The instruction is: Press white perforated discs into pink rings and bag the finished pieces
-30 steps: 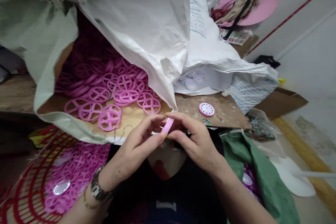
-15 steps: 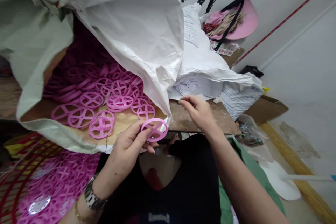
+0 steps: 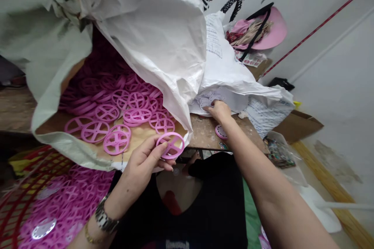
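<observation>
My left hand (image 3: 147, 157) pinches a pink spoked ring (image 3: 170, 146) by its left side, just in front of the open sack's edge. Inside that large white sack (image 3: 152, 23) lie many pink spoked rings (image 3: 106, 113). My right hand (image 3: 218, 111) reaches into the mouth of a second white sack (image 3: 224, 62), its fingertips at the white discs (image 3: 206, 99) there. Its thumb and finger are close together; whether a disc is between them is too small to tell. A pink ring with a white disc (image 3: 221, 132) rests on the wooden table beside my right forearm.
A red basket (image 3: 17, 198) full of pink rings stands at the lower left. The wooden table's edge (image 3: 201, 146) runs before my lap. At the right are a cardboard box (image 3: 298, 126), a bag of small items (image 3: 277, 149) and a pink hat (image 3: 276, 29).
My right hand has moved forward into the second sack's mouth, to the white discs. The ring with a white disc on the table now shows. My left hand still holds its pink ring.
</observation>
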The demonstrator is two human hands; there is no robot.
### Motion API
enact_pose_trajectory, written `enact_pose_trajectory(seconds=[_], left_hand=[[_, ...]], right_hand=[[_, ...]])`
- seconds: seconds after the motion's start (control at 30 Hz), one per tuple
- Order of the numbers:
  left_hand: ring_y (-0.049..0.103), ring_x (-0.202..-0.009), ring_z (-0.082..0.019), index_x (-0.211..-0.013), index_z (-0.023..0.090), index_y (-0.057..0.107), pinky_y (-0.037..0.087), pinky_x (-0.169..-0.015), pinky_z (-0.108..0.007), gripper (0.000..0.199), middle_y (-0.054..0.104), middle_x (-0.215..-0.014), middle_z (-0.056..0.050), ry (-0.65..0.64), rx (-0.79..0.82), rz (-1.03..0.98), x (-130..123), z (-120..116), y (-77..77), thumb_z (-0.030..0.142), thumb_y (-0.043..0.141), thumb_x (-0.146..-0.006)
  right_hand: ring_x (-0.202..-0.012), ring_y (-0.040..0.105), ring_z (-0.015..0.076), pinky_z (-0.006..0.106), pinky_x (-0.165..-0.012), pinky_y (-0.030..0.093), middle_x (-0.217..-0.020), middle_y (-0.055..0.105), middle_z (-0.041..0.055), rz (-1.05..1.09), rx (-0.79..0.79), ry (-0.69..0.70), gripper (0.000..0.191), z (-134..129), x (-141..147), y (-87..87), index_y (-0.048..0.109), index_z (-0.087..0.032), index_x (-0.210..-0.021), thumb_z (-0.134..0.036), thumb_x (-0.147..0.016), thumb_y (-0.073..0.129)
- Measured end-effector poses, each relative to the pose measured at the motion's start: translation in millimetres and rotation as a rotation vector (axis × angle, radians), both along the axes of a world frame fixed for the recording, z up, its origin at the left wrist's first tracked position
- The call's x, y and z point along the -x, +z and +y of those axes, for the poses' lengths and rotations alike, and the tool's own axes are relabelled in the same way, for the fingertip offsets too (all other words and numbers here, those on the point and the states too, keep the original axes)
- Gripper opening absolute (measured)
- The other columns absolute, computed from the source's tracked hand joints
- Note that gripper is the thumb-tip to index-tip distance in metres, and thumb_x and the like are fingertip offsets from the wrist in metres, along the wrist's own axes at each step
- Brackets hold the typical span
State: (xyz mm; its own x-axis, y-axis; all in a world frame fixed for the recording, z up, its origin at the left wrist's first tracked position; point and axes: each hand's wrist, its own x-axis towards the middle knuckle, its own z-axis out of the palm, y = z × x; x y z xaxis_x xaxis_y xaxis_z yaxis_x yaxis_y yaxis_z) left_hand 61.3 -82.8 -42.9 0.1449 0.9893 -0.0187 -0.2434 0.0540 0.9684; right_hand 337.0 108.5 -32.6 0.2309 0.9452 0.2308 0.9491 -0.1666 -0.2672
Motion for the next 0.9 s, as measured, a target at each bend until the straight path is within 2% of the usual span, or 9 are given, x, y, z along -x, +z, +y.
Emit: enact_pose_trajectory(seconds=[0.2,0.3,0.43,0.5,0.6,0.7,0.9], left_hand=[[0.071,-0.067,-0.013,-0.112,0.020,0.067,0.062,-0.062,-0.022,0.031,0.068,-0.090,0.000,0.007,-0.008,-0.015,0,0,-1.3,0.042,0.066,-0.089],[0.071,-0.068,-0.012,-0.113,0.021,0.066,0.062,-0.062,-0.022,0.032,0.067,-0.090,0.000,0.014,0.012,-0.029,-2,-1,-0.7,0.042,0.067,-0.088],[0.072,-0.071,-0.013,-0.112,0.021,0.065,0.062,-0.064,-0.023,0.033,0.066,-0.090,0.001,0.008,0.064,-0.086,-2,1,-0.7,0.041,0.070,-0.086],[0.072,-0.071,-0.013,-0.110,0.020,0.064,0.063,-0.065,-0.022,0.032,0.066,-0.089,0.001,0.004,0.074,-0.104,-2,2,-0.8,0.040,0.071,-0.085],[0.072,-0.073,-0.012,-0.108,0.019,0.063,0.062,-0.068,-0.022,0.031,0.066,-0.087,0.001,-0.015,0.076,-0.093,-4,3,-0.5,0.040,0.071,-0.086],[0.072,-0.074,-0.012,-0.111,0.020,0.062,0.062,-0.070,-0.021,0.032,0.068,-0.091,0.000,-0.039,0.082,-0.072,-6,2,0.2,0.039,0.070,-0.087],[0.072,-0.075,-0.012,-0.115,0.020,0.062,0.062,-0.069,-0.021,0.032,0.069,-0.098,-0.001,-0.093,0.027,-0.053,-12,-4,1.6,0.036,0.069,-0.088]], right_hand=[[-0.083,0.064,0.0240,0.033,-0.075,0.046,-0.083,0.070,0.0077,0.214,-0.144,0.046,0.015,-3,-7,-1.4,0.063,-0.018,-0.079,-0.032,-0.076,0.069],[-0.072,0.061,0.0188,0.030,-0.069,0.046,-0.072,0.064,0.0016,0.354,-0.240,0.109,0.017,-15,-6,2.9,0.054,-0.020,-0.071,-0.031,-0.076,0.066],[-0.062,0.058,0.0150,0.027,-0.062,0.047,-0.065,0.057,-0.0032,0.575,-0.367,0.196,0.019,-56,4,8.1,0.049,-0.022,-0.074,-0.035,-0.077,0.062],[-0.058,0.056,0.0137,0.027,-0.059,0.047,-0.063,0.057,-0.0043,0.817,-0.437,0.311,0.021,-87,15,11.7,0.053,-0.022,-0.075,-0.036,-0.075,0.068],[-0.056,0.058,0.0124,0.026,-0.058,0.048,-0.065,0.061,-0.0036,0.962,-0.322,0.419,0.019,-134,37,18.1,0.059,-0.021,-0.079,-0.035,-0.077,0.071],[-0.055,0.058,0.0122,0.025,-0.055,0.048,-0.062,0.061,-0.0045,1.001,-0.232,0.486,0.015,-166,57,20.4,0.060,-0.021,-0.080,-0.031,-0.080,0.071],[-0.055,0.057,0.0112,0.023,-0.054,0.045,-0.062,0.060,-0.0051,0.968,-0.121,0.555,0.015,-183,77,10.1,0.058,-0.021,-0.081,-0.030,-0.084,0.070]])
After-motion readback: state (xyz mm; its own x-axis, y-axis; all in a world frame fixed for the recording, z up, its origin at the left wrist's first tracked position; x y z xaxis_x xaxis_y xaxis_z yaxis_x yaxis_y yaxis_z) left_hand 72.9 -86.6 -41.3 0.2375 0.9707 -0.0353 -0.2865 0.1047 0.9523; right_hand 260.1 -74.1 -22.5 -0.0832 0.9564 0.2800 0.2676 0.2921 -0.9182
